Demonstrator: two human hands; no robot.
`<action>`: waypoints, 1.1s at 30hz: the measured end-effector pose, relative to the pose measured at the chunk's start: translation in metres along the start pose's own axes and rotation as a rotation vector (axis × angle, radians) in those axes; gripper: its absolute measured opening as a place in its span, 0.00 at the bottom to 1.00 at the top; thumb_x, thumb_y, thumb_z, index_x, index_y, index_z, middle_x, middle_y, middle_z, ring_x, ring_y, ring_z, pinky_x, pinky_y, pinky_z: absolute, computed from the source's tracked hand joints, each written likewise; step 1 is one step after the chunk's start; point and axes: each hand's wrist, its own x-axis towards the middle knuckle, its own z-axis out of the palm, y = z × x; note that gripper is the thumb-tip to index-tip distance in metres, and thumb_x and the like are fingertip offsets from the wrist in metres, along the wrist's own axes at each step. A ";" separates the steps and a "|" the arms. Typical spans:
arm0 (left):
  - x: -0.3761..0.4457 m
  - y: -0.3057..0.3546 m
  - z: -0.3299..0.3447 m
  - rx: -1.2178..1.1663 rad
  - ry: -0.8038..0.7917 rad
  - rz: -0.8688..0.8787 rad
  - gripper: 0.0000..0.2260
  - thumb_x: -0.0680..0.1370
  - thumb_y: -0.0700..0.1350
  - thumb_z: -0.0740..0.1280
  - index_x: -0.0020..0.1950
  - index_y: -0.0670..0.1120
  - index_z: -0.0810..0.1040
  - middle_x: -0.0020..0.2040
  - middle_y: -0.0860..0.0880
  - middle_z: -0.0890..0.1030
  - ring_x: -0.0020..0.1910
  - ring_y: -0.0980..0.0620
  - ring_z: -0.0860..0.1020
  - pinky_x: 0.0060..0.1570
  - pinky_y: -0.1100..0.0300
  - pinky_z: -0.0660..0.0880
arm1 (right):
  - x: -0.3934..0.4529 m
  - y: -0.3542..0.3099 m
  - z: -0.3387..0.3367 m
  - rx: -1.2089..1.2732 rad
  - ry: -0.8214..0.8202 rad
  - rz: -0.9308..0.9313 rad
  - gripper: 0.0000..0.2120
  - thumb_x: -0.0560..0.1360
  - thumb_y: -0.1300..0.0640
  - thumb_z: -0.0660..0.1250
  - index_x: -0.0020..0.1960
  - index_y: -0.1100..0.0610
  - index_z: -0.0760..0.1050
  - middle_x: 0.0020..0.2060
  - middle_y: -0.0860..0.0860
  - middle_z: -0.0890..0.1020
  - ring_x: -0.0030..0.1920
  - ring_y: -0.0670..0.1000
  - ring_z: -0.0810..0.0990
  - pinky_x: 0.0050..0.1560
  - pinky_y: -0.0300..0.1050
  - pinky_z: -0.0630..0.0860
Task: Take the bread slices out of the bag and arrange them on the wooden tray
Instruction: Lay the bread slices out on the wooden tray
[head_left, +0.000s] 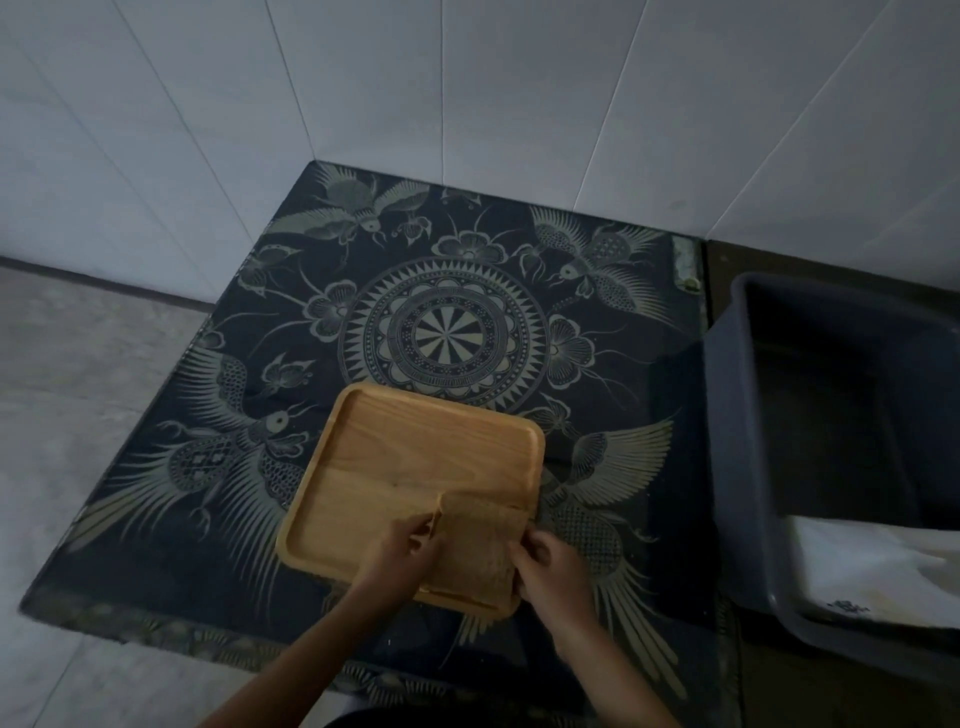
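Observation:
A square wooden tray (395, 467) lies on a dark patterned cloth. One brown bread slice (475, 545) rests in the tray's near right corner. My left hand (402, 551) pinches the slice's left edge. At the slice's right edge, over the tray's rim, my right hand (550, 571) grips it. The white bag (872, 566) lies inside the grey tub at the right.
A grey plastic tub (737, 415) stands to the right of the cloth, on a dark surface. The patterned cloth (441, 322) covers the table, whose far edges meet white tiled walls. Grey floor shows at the left.

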 end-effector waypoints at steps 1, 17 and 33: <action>-0.004 0.000 0.002 0.022 0.029 0.009 0.18 0.80 0.50 0.65 0.69 0.50 0.76 0.58 0.53 0.81 0.53 0.55 0.80 0.48 0.57 0.80 | -0.002 0.001 0.000 -0.021 -0.013 -0.006 0.09 0.78 0.49 0.70 0.57 0.49 0.82 0.50 0.46 0.86 0.51 0.48 0.85 0.56 0.56 0.83; -0.026 -0.004 0.020 -0.093 0.263 0.024 0.15 0.78 0.52 0.69 0.64 0.55 0.81 0.57 0.60 0.79 0.54 0.63 0.75 0.47 0.65 0.71 | -0.007 0.007 -0.006 0.021 -0.043 -0.109 0.17 0.78 0.51 0.71 0.66 0.51 0.77 0.54 0.47 0.84 0.55 0.48 0.84 0.57 0.56 0.83; -0.013 -0.034 -0.091 -0.271 0.117 0.054 0.07 0.76 0.43 0.74 0.50 0.55 0.85 0.43 0.52 0.87 0.44 0.59 0.85 0.40 0.66 0.78 | -0.027 -0.039 0.077 0.095 0.039 -0.121 0.14 0.75 0.46 0.74 0.59 0.42 0.77 0.56 0.41 0.80 0.54 0.45 0.82 0.56 0.55 0.83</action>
